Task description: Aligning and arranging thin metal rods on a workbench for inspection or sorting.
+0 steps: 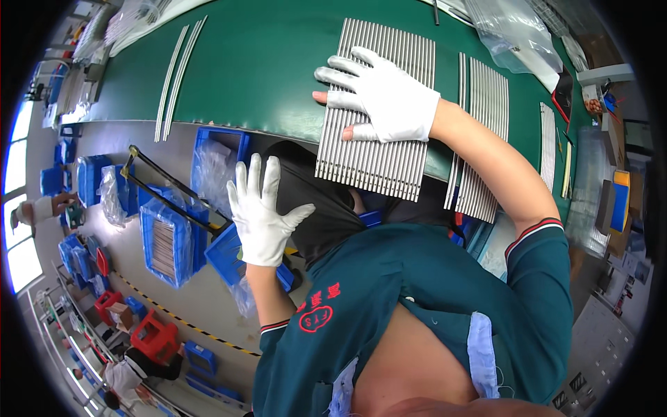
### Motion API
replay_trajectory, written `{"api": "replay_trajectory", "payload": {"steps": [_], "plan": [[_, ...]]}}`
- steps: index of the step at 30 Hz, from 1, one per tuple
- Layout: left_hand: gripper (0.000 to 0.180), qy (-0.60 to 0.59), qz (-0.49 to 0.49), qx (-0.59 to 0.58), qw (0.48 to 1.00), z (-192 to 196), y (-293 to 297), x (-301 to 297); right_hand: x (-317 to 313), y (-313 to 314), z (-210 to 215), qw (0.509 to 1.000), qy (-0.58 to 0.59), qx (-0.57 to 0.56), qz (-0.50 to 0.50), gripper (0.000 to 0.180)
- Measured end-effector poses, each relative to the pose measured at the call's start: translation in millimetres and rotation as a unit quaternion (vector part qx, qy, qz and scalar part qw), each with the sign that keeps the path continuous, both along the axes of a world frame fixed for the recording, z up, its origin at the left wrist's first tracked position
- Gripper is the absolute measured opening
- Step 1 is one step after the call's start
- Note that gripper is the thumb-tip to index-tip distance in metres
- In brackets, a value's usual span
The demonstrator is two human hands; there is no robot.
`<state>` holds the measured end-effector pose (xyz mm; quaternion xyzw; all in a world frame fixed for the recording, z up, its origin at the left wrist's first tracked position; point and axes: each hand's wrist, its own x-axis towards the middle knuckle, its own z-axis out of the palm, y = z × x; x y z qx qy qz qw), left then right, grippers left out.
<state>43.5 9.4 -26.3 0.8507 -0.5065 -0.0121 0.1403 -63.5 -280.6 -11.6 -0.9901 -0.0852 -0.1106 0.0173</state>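
Note:
My right hand [389, 97], in a white glove with two fingertips bare, lies flat with spread fingers across a row of slim silvery metal rods [368, 167]. The rods sit side by side on the green table [250, 62], and their near ends, marked with small holes or notches, stick out past its edge. Beneath the palm some of them are hidden. Over my lap, left of the table edge, my left hand [260, 208] is raised in a white glove, fingers stretched apart, holding nothing. A second row of rods [486, 125] lies to the right, partly under my right forearm.
Two pairs of thin rods [177, 76] rest at the table's left. Another small bundle [547, 146] is at the far right, near clear plastic bags [514, 35]. Blue crates [167, 236] stand on the floor to the left, one full of rods. Other people are in the background.

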Motion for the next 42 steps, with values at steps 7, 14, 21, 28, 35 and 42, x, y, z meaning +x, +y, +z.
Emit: {"api": "replay_trajectory", "payload": {"steps": [7,14,21,28,35,42], "plan": [[0.095,0.009,-0.010,0.002,1.000,-1,-8,-3,-1,1,1,1.000,0.002,0.001,-0.005,0.067],[0.096,0.009,-0.016,-0.001,1.000,-2,-11,-2,-8,-2,3,1.000,0.010,0.009,-0.008,0.067],[0.095,0.014,-0.017,-0.001,1.000,-2,-12,-2,-20,-5,6,0.999,0.031,0.022,-0.014,0.067],[0.095,0.015,-0.022,0.002,1.000,-5,-14,-4,-21,-6,6,0.999,0.029,0.019,-0.012,0.067],[0.094,0.024,-0.037,0.000,0.999,-3,-21,-10,-19,-6,6,1.000,0.022,0.018,-0.009,0.066],[0.094,0.022,-0.045,-0.003,0.999,-3,-21,-11,-20,-5,7,0.999,0.033,0.015,-0.012,0.066]]}}
